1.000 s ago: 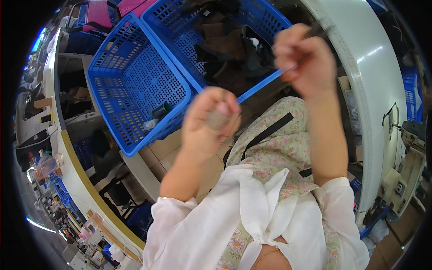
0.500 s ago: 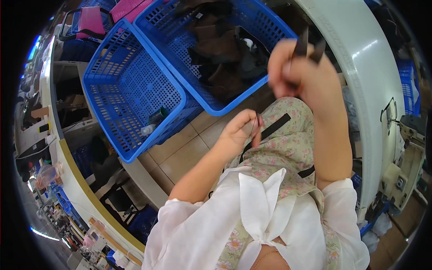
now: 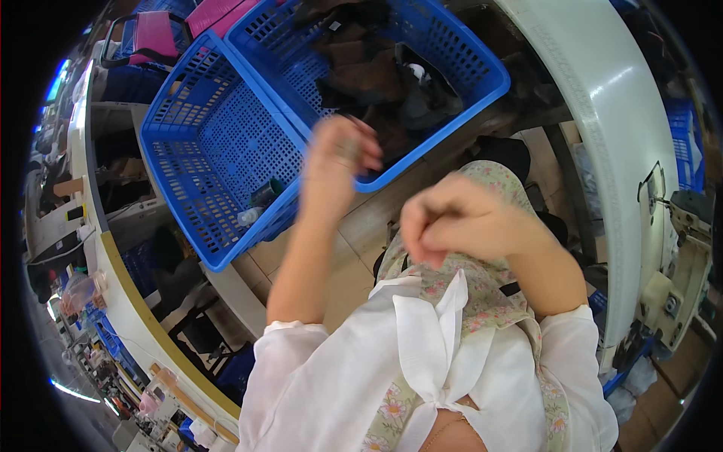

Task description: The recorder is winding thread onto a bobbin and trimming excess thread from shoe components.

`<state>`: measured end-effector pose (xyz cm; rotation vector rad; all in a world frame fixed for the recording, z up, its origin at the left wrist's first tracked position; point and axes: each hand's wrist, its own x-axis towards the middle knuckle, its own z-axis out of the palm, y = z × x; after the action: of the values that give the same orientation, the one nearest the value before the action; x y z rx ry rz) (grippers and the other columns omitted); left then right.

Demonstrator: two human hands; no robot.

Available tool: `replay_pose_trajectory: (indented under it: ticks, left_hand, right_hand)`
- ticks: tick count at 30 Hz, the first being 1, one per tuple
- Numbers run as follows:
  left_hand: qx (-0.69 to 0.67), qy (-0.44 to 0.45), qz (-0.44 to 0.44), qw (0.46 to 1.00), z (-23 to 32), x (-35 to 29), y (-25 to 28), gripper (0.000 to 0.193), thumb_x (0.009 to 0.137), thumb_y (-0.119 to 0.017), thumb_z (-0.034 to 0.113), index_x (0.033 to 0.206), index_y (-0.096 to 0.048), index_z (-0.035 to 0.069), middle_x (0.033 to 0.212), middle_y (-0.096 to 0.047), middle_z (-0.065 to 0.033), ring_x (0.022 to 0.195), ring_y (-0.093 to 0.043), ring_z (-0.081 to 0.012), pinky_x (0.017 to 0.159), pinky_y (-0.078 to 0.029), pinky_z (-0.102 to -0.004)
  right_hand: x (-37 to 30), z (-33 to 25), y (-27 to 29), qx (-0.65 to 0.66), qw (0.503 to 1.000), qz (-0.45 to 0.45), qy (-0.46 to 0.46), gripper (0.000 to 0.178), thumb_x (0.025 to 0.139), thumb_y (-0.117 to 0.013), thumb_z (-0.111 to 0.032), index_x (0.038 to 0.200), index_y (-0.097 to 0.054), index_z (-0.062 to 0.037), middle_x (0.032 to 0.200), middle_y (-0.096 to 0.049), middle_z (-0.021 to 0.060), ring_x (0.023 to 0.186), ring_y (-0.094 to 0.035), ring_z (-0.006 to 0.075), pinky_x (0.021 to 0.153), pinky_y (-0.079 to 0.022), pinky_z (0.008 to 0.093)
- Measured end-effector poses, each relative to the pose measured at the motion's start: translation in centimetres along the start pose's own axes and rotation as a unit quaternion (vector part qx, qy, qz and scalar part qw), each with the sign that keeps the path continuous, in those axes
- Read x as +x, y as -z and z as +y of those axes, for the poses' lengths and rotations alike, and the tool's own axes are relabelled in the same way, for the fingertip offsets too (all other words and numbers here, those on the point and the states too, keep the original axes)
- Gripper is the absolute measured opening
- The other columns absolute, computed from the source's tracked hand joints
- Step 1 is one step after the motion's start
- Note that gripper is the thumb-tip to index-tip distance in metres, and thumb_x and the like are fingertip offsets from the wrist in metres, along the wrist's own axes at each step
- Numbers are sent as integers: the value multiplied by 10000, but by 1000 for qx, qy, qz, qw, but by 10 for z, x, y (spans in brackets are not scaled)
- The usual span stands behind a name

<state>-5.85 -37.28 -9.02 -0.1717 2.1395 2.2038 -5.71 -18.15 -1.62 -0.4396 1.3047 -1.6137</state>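
Note:
My left hand (image 3: 337,151), smeared by motion, is over the shared edge of two blue plastic baskets; whether it holds anything I cannot tell. Behind it, dark brown and black fabric pieces (image 3: 369,75) lie heaped in the far blue basket (image 3: 444,132). My right hand (image 3: 459,220) is above my lap, slightly blurred, with its fingers curled in; what they close on, if anything, is hidden. Below it spreads a flowered green apron (image 3: 482,301), and part of a black strap (image 3: 510,288) shows beside the right forearm.
The near-left blue basket (image 3: 215,135) holds a dark green spool-like object (image 3: 265,193) and a small whitish bottle-like item (image 3: 248,217). A pale curved tabletop (image 3: 602,98) runs along the right, with a sewing machine (image 3: 678,279) beside it. A yellow-edged table (image 3: 151,324) borders the left.
My left hand has moved up and left from my lap to the baskets. My right hand has dropped down and left; the dark pointed blades seen above it earlier no longer show.

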Motion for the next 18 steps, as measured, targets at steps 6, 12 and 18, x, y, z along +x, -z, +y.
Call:
replay_pose_trajectory:
  ticks: [6, 12, 18]
  left_hand:
    - [-157, 84, -135, 975, -38, -67, -32, 162, 918, -507, 203, 922, -489, 43, 852, -561, -58, 610, -477, -84, 534, -376, -207]
    - [-190, -91, 32, 977, 70, -51, -14, 186, 873, -576, 220, 897, -494, 54, 663, -428, 9, 497, -307, -54, 441, -234, -194]
    - [-169, -207, 123, 956, 72, -4, 34, 167, 898, -531, 195, 929, -530, 30, 624, -443, 8, 516, -382, -61, 468, -310, -188]
  right_hand:
    - [-4, -35, 55, -5, 950, 182, 254, 238, 771, -419, -164, 736, -585, 3, 568, -553, 85, 443, -445, 87, 403, -320, 211]
    - [48, 66, 29, 42, 992, 114, -18, 376, 694, -489, -186, 1014, -643, -61, 976, -651, 65, 456, -499, 72, 403, -365, 194]
    - [23, 78, -11, 74, 994, -30, -75, 131, 751, -470, -109, 741, -583, -44, 619, -538, 3, 502, -456, 60, 457, -344, 205]
